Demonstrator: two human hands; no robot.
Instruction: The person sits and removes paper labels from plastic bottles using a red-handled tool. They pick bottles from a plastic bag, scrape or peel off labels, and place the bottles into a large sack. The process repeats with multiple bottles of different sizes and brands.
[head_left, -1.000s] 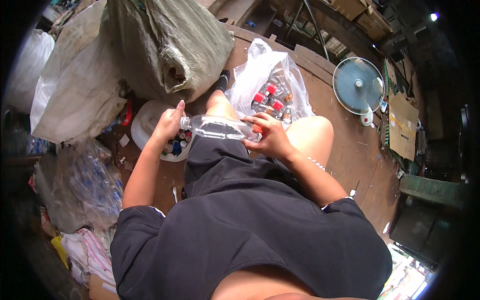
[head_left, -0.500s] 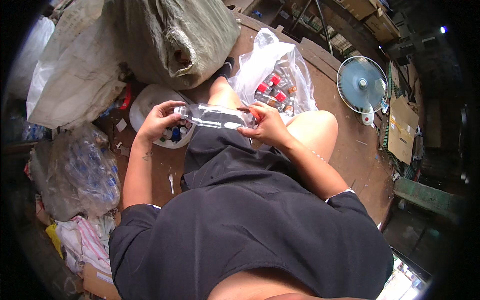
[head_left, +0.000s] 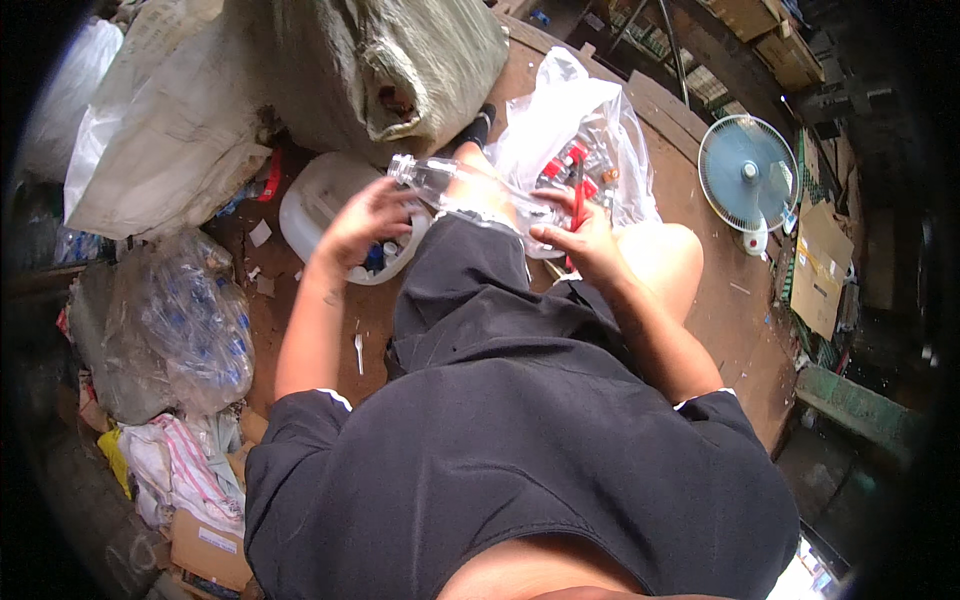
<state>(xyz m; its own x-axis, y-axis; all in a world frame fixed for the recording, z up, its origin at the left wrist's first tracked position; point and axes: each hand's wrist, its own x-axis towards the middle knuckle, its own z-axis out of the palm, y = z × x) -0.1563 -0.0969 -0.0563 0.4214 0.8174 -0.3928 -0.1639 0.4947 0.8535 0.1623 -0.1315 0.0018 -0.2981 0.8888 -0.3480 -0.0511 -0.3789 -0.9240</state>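
Note:
My right hand (head_left: 583, 238) grips a clear plastic bottle (head_left: 432, 176) by its base end, along with a slim red-handled tool (head_left: 578, 198) whose kind I cannot make out. The bottle lies nearly level above my knee, its uncapped neck pointing left. Just below that neck, my left hand (head_left: 368, 222) is off the bottle, its fingers apart and somewhat blurred, and I see nothing in them. It hovers over a white plastic tub (head_left: 300, 222) holding several bottle caps (head_left: 383, 256).
Beyond my right knee, a white plastic bag (head_left: 548, 98) holds bottles with red labels. A large grey-green sack (head_left: 440, 60) stands ahead. Clear bags of bottles (head_left: 190, 330) lie left, a fan (head_left: 748, 172) stands right, and a white plastic fork (head_left: 359, 354) lies on the brown floor.
My left hand has let go of the bottle's neck end and moved down toward the tub. The bottle's neck has tipped upward in the picture, while my right hand keeps its grip.

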